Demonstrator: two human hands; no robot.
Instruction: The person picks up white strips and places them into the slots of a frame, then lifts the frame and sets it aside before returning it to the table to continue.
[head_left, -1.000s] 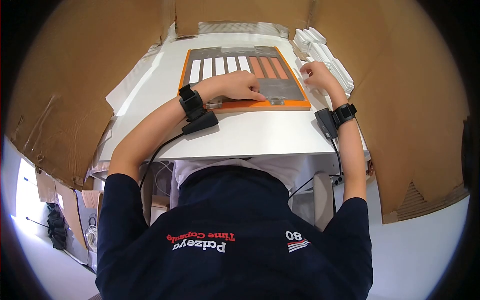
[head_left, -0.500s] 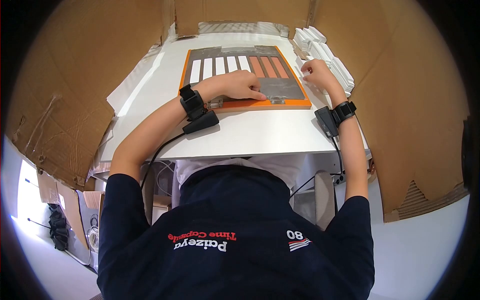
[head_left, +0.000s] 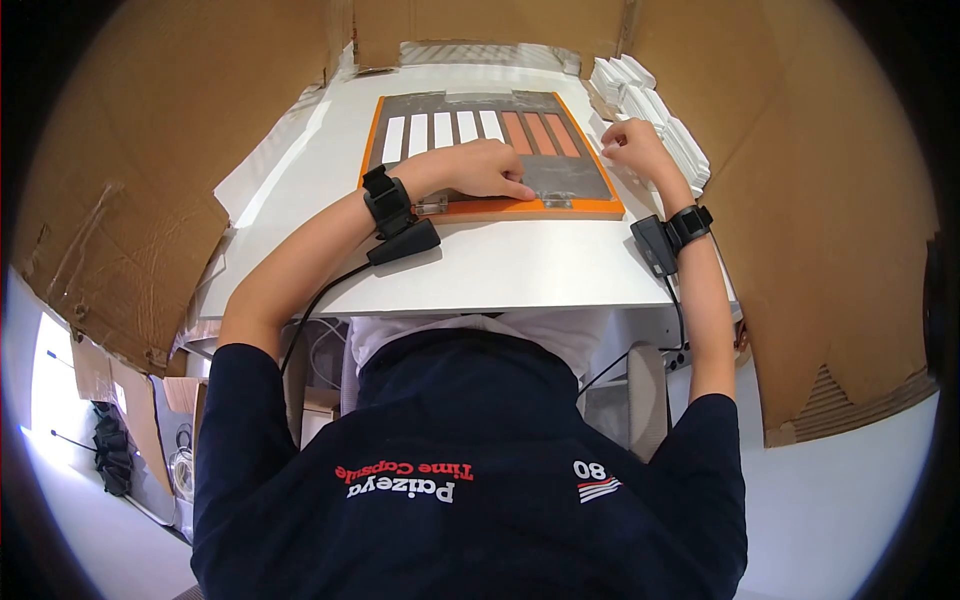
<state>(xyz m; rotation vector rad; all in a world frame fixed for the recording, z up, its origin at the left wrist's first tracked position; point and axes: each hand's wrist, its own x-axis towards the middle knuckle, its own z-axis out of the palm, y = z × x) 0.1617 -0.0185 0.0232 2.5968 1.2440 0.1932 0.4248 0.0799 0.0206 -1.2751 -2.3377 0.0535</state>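
An orange-edged board (head_left: 615, 208) with a grey face lies on the white table. Several white strips (head_left: 443, 130) and some reddish-brown slots (head_left: 558, 136) run across it in a row. My left hand (head_left: 490, 170) is curled over the board's front edge, thumb by the orange rim; what its fingers may hold is hidden. Just past the board's right edge, my right hand (head_left: 638, 148) is raised with thumb and forefinger curved and apart, nothing visible between them. It is beside the stacked white pieces (head_left: 680, 145).
Cardboard walls (head_left: 800, 200) surround the table (head_left: 520, 275) at the back and sides. Black devices are strapped to both wrists, with cables running down over the table's front edge. Clear clips sit on the board's front rim.
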